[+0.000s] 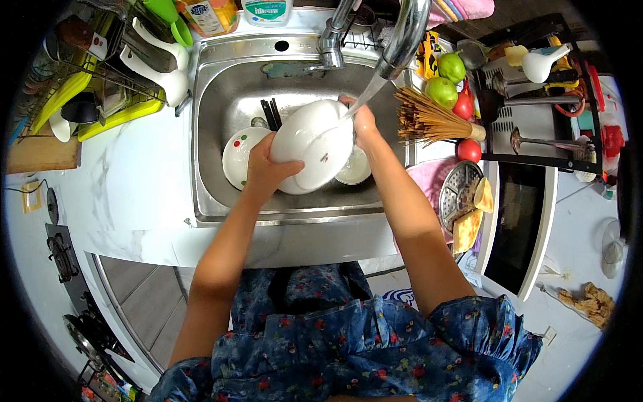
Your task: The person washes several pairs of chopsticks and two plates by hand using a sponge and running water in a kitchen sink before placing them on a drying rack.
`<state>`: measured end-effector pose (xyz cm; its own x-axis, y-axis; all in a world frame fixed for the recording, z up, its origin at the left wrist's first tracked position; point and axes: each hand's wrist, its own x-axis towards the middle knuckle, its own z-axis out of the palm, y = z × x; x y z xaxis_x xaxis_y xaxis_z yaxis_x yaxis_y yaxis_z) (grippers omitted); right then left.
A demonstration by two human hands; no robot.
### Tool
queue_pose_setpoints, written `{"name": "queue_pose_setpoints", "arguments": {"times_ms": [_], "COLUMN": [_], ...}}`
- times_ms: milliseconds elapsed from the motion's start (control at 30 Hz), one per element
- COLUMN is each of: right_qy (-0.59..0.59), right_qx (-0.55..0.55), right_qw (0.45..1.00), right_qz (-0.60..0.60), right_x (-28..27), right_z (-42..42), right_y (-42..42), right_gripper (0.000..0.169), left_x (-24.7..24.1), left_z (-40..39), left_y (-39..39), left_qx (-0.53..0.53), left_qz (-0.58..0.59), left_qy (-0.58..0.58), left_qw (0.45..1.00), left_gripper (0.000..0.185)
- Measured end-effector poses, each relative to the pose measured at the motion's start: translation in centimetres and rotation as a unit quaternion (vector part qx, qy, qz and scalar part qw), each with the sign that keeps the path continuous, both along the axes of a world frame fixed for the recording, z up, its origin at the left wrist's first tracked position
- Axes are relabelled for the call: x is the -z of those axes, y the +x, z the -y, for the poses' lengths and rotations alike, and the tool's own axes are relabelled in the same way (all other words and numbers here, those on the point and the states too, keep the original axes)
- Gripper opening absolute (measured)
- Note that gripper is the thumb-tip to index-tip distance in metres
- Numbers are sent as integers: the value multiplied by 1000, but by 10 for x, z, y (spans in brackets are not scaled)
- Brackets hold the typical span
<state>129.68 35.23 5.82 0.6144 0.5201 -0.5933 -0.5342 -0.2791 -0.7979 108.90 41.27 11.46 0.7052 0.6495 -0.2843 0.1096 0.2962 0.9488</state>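
A large white bowl (314,145), tilted with its underside towards me, is held over the steel sink (221,95). My left hand (269,166) grips its left edge, thumb across the underside. At the upper right edge is my right hand (362,120), its fingers partly hidden; water from the chrome faucet (397,55) runs onto the bowl there. Below, in the sink, lie a white dish with coloured dots (238,156), another white bowl (354,170) partly covered by the held one, and black chopsticks (271,114).
Right of the sink stand a bamboo brush (437,118), green fruits (442,93), red tomatoes (469,149) and a perforated metal plate (454,191). A dish rack (120,118) with white spoons is at the left. Bottles (266,12) stand behind the sink.
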Motion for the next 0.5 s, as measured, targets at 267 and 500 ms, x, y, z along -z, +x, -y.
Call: {"name": "queue_pose_setpoints", "arguments": {"times_ms": [267, 500], "right_qy": [-147, 34], "right_qx": [-285, -192], "right_qw": [751, 878], "right_qz": [577, 438], "right_x": [-63, -10], "right_z": [-28, -22], "right_y": [-62, 13], "right_gripper": [46, 32], "left_x": [-12, -17], "left_z": [-22, -17], "left_y": [21, 14], "left_qx": [187, 81], "left_qz": [-146, -83], "left_qy": [183, 150], "left_qw": [954, 982], "left_gripper": [52, 48]}}
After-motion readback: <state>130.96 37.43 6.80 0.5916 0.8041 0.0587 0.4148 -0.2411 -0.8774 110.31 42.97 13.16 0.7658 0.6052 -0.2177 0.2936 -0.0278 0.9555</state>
